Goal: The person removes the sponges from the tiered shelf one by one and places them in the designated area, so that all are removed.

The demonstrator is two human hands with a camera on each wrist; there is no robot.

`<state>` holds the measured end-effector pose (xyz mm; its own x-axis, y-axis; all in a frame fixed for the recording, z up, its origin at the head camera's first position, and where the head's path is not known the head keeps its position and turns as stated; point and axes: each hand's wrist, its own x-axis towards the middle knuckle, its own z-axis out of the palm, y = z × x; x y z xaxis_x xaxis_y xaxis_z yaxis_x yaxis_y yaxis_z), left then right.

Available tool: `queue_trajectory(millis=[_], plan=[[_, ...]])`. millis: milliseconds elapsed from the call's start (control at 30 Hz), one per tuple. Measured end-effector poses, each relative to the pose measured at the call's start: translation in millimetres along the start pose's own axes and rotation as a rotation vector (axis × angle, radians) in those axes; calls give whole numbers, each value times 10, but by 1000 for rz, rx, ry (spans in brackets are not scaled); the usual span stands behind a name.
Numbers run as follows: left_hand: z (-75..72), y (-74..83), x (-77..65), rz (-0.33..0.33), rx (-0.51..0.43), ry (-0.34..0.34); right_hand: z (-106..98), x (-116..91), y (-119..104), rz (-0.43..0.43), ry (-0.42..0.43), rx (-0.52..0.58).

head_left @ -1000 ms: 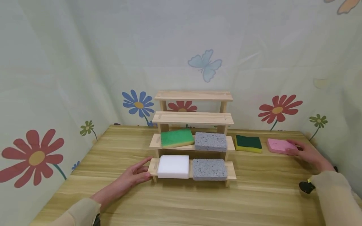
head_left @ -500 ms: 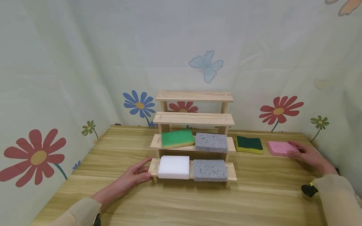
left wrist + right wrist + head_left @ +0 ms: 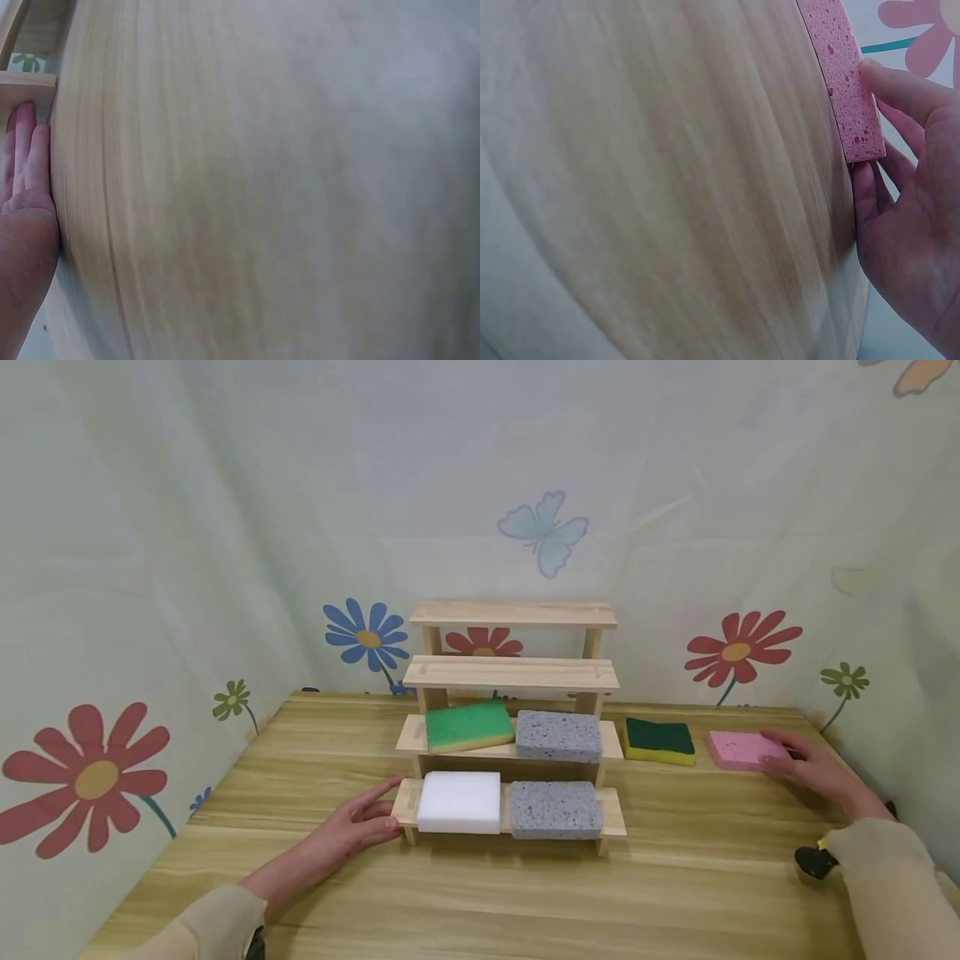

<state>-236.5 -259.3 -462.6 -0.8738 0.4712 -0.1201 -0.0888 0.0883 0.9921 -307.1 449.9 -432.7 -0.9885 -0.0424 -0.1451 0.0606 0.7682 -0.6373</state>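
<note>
A pink sponge (image 3: 742, 750) lies flat on the table at the right. My right hand (image 3: 816, 772) pinches its right end, fingers at the far edge and thumb at the near one. The right wrist view shows the right hand (image 3: 911, 195) close around the end of the porous pink sponge (image 3: 846, 82). My left hand (image 3: 352, 831) touches the left end of the lowest step of a wooden tiered shelf (image 3: 510, 672). Straight fingers of the left hand (image 3: 26, 172) reach the shelf's wood (image 3: 30, 82) in the left wrist view.
On the lowest step sit a white sponge (image 3: 459, 802) and a grey speckled block (image 3: 556, 810). Above them are a green-topped sponge (image 3: 468, 725) and another grey block (image 3: 558, 735). A dark green and yellow sponge (image 3: 660, 742) lies between shelf and pink sponge. A flowered curtain (image 3: 637, 510) hangs behind.
The right hand and pink sponge have shifted very slightly toward me. My left hand stays at the shelf's end, and the other sponges keep their places.
</note>
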Motion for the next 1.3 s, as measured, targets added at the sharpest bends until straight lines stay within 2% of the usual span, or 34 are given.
queue_trajectory(millis=[300,733,1100,1300], plan=[[-6,19,0,7,-23,-16,24,12,42,7,5,43],[0,17,4,-12,-4,-2,29,30,62,17,25,7],[10,1,7,-29,7,4,-40,-56,-71,-40,-6,100],[10,15,11,-21,11,1,-117,-35,-254,-88,116,-21]])
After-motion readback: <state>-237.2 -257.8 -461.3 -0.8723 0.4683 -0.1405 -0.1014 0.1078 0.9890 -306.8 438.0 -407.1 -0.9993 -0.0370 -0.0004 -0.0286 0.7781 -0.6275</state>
